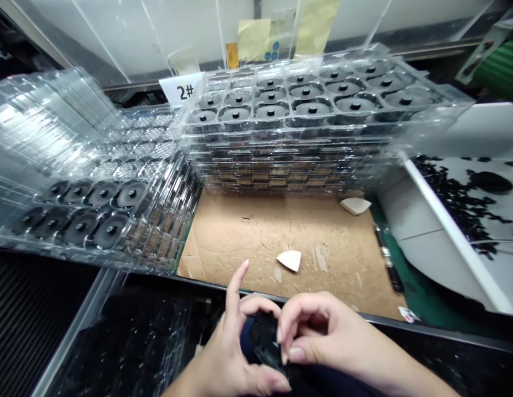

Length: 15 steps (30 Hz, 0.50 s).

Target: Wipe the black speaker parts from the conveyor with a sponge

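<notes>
The left hand grips a dark, rounded black plastic part just off the near edge of the tabletop, forefinger raised; the right hand pinches its right side. Black "2#" reads on a white card at the left end of the stacked clear plastic trays toward the far edge. Writing on the yellow paper notes is illegible, as is the small red-marked white card near the brown cardboard sheet's near right corner.
</notes>
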{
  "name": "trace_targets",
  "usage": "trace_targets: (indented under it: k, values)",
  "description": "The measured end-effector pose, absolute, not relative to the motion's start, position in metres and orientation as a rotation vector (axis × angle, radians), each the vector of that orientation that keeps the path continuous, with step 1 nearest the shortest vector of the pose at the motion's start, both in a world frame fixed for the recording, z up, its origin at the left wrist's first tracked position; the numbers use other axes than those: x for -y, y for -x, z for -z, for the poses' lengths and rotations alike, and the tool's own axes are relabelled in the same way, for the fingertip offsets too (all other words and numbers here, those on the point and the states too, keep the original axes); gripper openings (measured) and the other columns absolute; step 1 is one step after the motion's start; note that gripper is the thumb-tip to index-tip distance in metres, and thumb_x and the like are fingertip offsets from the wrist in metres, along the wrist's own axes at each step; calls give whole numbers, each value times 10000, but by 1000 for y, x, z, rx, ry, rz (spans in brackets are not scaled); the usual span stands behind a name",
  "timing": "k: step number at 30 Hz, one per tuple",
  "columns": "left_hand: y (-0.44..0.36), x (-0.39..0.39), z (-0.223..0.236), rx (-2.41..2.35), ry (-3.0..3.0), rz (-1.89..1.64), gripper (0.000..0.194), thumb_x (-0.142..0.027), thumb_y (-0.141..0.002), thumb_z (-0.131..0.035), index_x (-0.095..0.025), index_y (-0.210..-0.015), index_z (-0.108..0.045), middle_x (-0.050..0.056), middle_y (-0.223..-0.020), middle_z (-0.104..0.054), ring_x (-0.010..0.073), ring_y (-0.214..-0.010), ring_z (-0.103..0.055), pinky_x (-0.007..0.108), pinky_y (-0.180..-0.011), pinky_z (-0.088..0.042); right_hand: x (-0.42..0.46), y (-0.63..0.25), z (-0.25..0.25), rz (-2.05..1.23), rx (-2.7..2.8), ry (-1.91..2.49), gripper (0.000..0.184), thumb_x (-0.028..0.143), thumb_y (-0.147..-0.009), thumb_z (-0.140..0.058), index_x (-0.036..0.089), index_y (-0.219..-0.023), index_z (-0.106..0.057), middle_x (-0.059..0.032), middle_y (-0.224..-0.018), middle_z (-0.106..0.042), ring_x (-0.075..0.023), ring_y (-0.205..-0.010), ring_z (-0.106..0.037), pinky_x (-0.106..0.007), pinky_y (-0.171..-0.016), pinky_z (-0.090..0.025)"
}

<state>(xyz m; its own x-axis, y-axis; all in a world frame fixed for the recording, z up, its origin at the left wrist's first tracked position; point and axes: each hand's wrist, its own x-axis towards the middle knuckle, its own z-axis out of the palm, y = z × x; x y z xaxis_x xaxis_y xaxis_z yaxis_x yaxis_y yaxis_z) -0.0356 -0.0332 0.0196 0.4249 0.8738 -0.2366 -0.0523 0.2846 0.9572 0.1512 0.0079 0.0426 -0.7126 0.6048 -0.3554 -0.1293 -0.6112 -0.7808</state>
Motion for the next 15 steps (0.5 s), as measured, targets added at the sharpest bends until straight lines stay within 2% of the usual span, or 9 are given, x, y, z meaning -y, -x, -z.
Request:
trace_targets:
  k: [9, 15]
  values:
    - [33, 35, -18, -923, -1110, -672, 1262, -471, -530, -793, -255, -1383, 113, 81, -1080, -613, 271, -1040, -566, 383, -970, -290, 7, -157, -36, -2304, 949, 926, 99, 154, -644, -759, 166, -675, -665, 33, -634, -670, -50, -582, -602, -167, -592, -435]
    - [24, 31, -19, -923, -1113, -654, 1265, -415, -504, -823, -242, -1391, 63, 85, -1059, -620, 276, -1019, -576, 385, -946, -318, 13, -165, -32, -2297, 893, 841, 170, 184, -698, -735, 150, -652, -575, 31, -675, -646, -45, -619, -605, -183, -673, -468]
